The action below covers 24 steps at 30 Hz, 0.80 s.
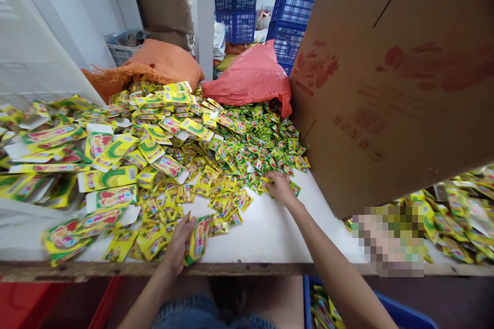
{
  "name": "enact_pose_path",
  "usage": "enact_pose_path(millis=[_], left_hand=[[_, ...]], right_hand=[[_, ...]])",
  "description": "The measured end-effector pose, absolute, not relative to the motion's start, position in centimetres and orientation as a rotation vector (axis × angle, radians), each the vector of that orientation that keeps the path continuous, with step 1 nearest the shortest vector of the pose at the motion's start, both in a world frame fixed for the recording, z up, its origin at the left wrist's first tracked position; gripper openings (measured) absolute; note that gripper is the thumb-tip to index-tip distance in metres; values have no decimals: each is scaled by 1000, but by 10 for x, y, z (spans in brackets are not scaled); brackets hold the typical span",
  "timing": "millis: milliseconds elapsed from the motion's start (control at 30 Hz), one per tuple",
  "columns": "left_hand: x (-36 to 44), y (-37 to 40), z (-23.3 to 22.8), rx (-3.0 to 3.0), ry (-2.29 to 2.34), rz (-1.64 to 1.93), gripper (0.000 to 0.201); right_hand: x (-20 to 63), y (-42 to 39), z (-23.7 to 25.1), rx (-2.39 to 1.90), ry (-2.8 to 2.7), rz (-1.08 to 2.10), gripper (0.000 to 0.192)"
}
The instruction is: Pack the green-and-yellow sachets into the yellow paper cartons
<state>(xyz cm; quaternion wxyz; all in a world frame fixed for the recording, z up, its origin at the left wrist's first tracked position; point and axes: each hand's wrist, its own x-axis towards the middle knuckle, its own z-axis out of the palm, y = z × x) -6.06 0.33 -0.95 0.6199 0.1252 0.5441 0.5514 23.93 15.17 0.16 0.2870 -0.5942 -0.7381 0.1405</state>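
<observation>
My left hand [180,241] is closed around a small yellow-and-green carton [198,240] with a red fruit picture, held upright near the table's front edge. My right hand [281,187] reaches to the near edge of the green packets [262,139], its fingers curled onto a small yellow packet [267,182]; the fingertips are partly hidden. Loose yellow packets [208,180] lie between my hands. Flat and partly opened cartons [111,177] are heaped on the left.
An orange sack [170,59] and a red sack [250,77] lie behind the heaps. A large cardboard box [386,72] stands at the right, beside more packages [459,216]. Blue crates [235,0] are stacked behind. Below the table edge sits a blue bin [405,313].
</observation>
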Motion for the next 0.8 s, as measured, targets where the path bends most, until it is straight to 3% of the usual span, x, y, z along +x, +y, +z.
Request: enact_pose_path(millis=[200, 433, 667, 800], left_hand=[[-58, 0, -1, 430, 1175, 1225, 47], [-52, -1, 5, 601, 1173, 1157, 53], [-24, 4, 20, 884, 1027, 987, 38], [-12, 4, 21, 861, 994, 993, 40]], right_hand=[[225, 122, -13, -1550, -1848, 424, 29], [220, 98, -12, -1492, -1665, 632, 31], [182, 59, 21, -1281, -1641, 1053, 28], [163, 43, 28, -1130, -1403, 1279, 35]])
